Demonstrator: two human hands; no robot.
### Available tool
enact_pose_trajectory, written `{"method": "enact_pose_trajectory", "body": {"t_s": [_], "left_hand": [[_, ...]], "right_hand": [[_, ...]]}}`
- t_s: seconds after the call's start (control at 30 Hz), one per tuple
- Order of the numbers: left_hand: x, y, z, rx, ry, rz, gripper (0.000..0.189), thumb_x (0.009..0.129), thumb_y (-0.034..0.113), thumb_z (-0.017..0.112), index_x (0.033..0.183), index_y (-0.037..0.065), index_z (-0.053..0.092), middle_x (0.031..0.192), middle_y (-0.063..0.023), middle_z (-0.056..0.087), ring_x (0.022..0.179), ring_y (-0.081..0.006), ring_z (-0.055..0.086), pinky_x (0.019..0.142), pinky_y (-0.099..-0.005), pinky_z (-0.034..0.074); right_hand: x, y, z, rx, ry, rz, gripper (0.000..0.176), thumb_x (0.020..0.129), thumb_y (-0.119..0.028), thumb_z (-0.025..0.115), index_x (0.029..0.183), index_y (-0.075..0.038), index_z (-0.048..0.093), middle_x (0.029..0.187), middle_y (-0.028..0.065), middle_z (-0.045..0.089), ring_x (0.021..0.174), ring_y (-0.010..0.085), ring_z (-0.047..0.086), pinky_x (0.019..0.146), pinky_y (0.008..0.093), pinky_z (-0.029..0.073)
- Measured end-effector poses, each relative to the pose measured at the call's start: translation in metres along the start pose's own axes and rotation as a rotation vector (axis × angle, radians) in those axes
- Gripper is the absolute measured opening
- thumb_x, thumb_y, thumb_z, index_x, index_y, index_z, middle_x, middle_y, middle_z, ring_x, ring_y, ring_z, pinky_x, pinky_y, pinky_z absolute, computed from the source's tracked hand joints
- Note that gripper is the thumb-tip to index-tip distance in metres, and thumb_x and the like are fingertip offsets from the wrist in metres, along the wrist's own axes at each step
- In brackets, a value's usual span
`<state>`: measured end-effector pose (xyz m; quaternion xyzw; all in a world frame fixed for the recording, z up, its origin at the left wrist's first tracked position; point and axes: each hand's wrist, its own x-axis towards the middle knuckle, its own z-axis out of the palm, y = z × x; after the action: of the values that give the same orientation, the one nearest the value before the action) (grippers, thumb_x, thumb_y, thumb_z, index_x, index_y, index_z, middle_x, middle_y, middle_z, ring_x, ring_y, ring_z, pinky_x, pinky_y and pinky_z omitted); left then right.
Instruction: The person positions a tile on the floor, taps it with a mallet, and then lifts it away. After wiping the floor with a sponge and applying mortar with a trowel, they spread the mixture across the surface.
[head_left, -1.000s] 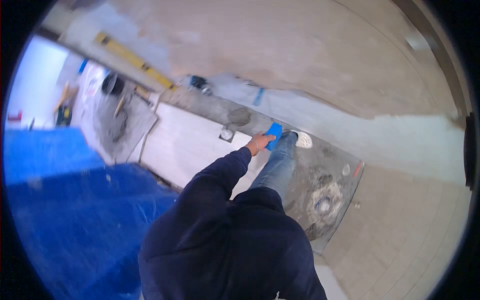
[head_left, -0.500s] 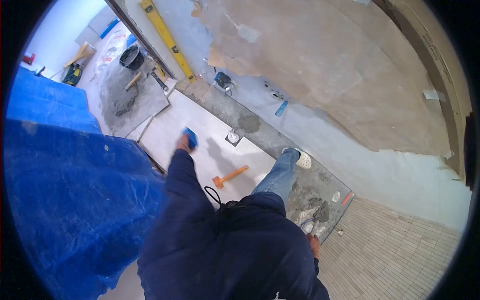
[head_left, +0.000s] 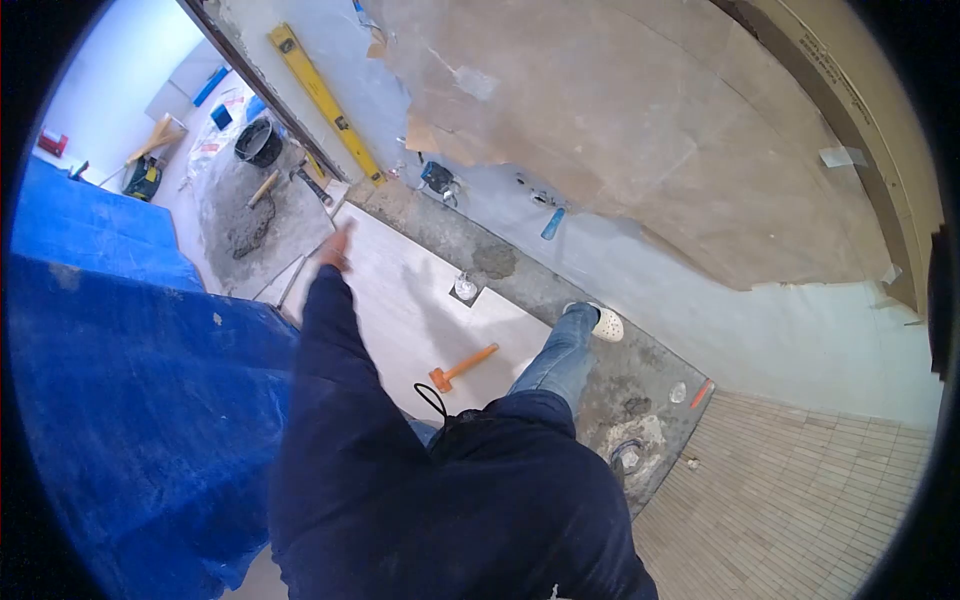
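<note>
My left hand (head_left: 337, 250) is stretched out over the far left end of the large pale tile (head_left: 395, 290), slightly blurred, its fingers extended and holding nothing. Beyond it, near the black bucket (head_left: 259, 143), shows a small blue block (head_left: 221, 117). An orange mallet (head_left: 462, 368) lies on the tile close to my body. Farther along the tile, a pale round fitting (head_left: 465, 288) stands in a square cutout at its edge. My right hand is out of view.
A yellow spirit level (head_left: 325, 103) leans on the wall. A hammer (head_left: 313, 187) and a mortar heap (head_left: 250, 225) lie beyond the tile. Blue sheeting (head_left: 150, 400) covers the left side. Small tiles (head_left: 770, 490) cover the floor at right. A blue-handled tool (head_left: 553, 223) is by the wall.
The blue block has left my left hand and now shows farther off, by the bucket. My left hand has moved forward and left. My right hand has gone out of view.
</note>
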<state>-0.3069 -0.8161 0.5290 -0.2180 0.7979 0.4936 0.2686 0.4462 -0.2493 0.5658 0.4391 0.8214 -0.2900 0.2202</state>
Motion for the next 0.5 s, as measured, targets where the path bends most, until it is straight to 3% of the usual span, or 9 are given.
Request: {"method": "enact_pose_trajectory", "body": {"t_s": [0.03,0.07,0.1,0.13,0.17,0.3,0.4,0.43,0.5], "left_hand": [[-0.050,0.020,0.048,-0.277,-0.073,-0.403,0.115,0.044,0.013,0.089,0.142,0.016,0.030,0.129,-0.0089,0.049,0.108,-0.0234,0.055,0.103,-0.0296,0.038],[-0.030,-0.039,0.084,0.138,-0.242,-0.131,0.104,0.056,0.033,0.087,0.142,0.015,0.031,0.121,-0.0101,0.052,0.098,-0.0304,0.058,0.095,-0.0418,0.046],[-0.047,-0.073,0.120,0.370,-0.322,0.215,0.091,0.071,0.056,0.071,0.141,0.015,0.031,0.120,-0.0109,0.050,0.094,-0.0355,0.057,0.086,-0.0550,0.047],[-0.091,-0.052,0.161,0.120,-0.205,-0.356,0.087,0.077,0.068,0.054,0.142,0.014,0.030,0.125,-0.0102,0.047,0.098,-0.0378,0.056,0.081,-0.0613,0.046],[-0.113,-0.059,0.180,0.167,-0.362,-0.349,0.089,0.077,0.066,0.056,0.143,0.014,0.028,0.136,-0.0114,0.040,0.108,-0.0408,0.052,0.085,-0.0583,0.045],[-0.172,-0.072,0.234,0.203,-0.547,-0.461,0.095,0.075,0.069,0.057,0.147,0.017,0.022,0.150,-0.0171,0.021,0.127,-0.0472,0.036,0.097,-0.0596,0.035],[-0.158,-0.081,0.236,0.204,-0.547,-0.420,0.095,0.072,0.071,0.057,0.145,0.019,0.025,0.149,-0.0132,0.026,0.121,-0.0434,0.043,0.090,-0.0591,0.040],[-0.141,-0.074,0.226,0.218,-0.563,-0.375,0.086,0.075,0.055,0.066,0.143,0.017,0.029,0.140,-0.0098,0.039,0.111,-0.0349,0.051,0.081,-0.0580,0.046],[-0.085,-0.077,0.209,0.782,-0.468,0.151,0.071,0.073,0.009,0.068,0.138,0.019,0.040,0.118,-0.0143,0.055,0.105,-0.0310,0.055,0.091,-0.0457,0.045]], "right_hand": [[-0.001,-0.005,-0.003,0.021,0.003,0.019,0.013,0.080,-0.016,0.056,0.080,-0.003,0.055,0.063,0.0082,0.053,0.056,0.0203,0.054,0.049,0.0346,0.043],[-0.002,-0.010,-0.006,0.041,0.003,0.036,0.013,0.080,-0.016,0.056,0.080,-0.002,0.055,0.063,0.0082,0.053,0.056,0.0203,0.054,0.049,0.0345,0.043],[-0.002,-0.015,-0.009,0.054,0.008,0.047,0.013,0.080,-0.016,0.056,0.080,-0.002,0.055,0.063,0.0082,0.053,0.056,0.0203,0.054,0.049,0.0345,0.043],[-0.003,-0.020,-0.010,0.064,0.011,0.054,0.013,0.080,-0.016,0.056,0.080,-0.002,0.055,0.063,0.0082,0.053,0.056,0.0204,0.054,0.049,0.0345,0.043],[-0.003,-0.023,-0.013,0.071,0.014,0.056,0.013,0.080,-0.016,0.056,0.080,-0.002,0.055,0.063,0.0081,0.054,0.055,0.0204,0.054,0.049,0.0345,0.043],[-0.008,-0.027,-0.018,0.060,0.038,0.037,0.014,0.080,-0.015,0.056,0.080,-0.002,0.055,0.063,0.0081,0.054,0.055,0.0204,0.054,0.050,0.0344,0.042],[-0.018,-0.026,-0.019,0.054,0.063,0.024,0.014,0.080,-0.015,0.056,0.080,-0.002,0.056,0.063,0.0081,0.054,0.055,0.0205,0.054,0.050,0.0343,0.042],[-0.021,-0.027,-0.020,0.054,0.073,0.020,0.014,0.080,-0.015,0.056,0.080,-0.002,0.056,0.063,0.0081,0.054,0.055,0.0205,0.054,0.050,0.0343,0.042],[-0.025,-0.032,-0.022,0.031,0.102,-0.005,0.014,0.080,-0.015,0.056,0.080,-0.001,0.056,0.063,0.0081,0.054,0.055,0.0205,0.054,0.050,0.0343,0.042]]}}
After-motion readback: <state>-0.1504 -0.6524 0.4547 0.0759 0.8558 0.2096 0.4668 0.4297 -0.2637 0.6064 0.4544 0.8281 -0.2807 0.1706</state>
